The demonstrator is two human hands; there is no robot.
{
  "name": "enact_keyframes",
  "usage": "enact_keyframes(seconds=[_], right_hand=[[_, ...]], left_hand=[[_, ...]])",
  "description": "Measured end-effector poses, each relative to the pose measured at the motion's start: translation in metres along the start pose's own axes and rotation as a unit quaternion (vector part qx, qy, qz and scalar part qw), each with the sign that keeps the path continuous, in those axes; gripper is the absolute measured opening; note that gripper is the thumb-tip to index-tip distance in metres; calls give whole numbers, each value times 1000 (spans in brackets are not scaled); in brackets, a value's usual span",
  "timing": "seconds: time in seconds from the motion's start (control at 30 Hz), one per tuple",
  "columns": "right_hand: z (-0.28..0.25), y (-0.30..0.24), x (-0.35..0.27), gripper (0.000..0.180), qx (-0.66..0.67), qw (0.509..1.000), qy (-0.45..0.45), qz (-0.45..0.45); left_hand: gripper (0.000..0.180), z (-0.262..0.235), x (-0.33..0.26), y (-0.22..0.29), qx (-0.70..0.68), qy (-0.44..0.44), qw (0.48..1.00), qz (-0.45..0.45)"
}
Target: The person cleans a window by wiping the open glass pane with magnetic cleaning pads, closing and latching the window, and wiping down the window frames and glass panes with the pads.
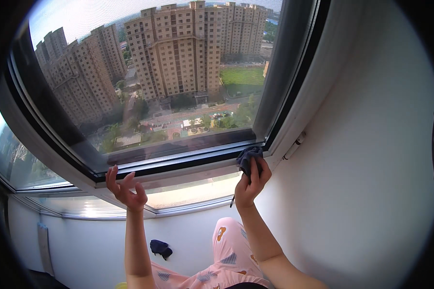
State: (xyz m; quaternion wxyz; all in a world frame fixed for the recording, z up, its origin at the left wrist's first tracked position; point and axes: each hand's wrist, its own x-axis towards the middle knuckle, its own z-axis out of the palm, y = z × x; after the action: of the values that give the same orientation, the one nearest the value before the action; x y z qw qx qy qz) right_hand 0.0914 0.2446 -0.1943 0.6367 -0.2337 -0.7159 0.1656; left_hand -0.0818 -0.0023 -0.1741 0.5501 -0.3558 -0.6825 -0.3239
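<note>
In my right hand [250,185] is a bunched dark grey-blue cloth [250,159], pressed on the lower right corner of the window sash [193,161]. The sash has a light frame with a black inner edge and stands out from the window behind it. Beside its lower left corner is my left hand [127,189], fingers spread and slightly bent, with nothing in it. The fingertips are at the frame's edge; whether they touch it I cannot tell. A thin dark strip [232,201] dangles below my right hand.
A white wall [361,159] runs along the right, with a metal hinge or stay [295,146] by the sash. Fixed panes [193,195] lie below and to the left. Another dark cloth-like thing [160,249] lies low, near my pink-clad knee [229,236]. Tall buildings [176,50] show through the glass.
</note>
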Motion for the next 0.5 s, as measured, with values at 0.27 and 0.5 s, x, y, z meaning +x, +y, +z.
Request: enact_keyframes(seconds=[0.27, 0.5], right_hand=[[33, -48, -43, 36, 2, 988, -47, -147], [82, -133, -81, 34, -2, 993, 22, -118]], left_hand=[[17, -23, -40, -13, -102, 84, 990, -57], [22, -46, -139, -61, -170, -100, 975, 98]])
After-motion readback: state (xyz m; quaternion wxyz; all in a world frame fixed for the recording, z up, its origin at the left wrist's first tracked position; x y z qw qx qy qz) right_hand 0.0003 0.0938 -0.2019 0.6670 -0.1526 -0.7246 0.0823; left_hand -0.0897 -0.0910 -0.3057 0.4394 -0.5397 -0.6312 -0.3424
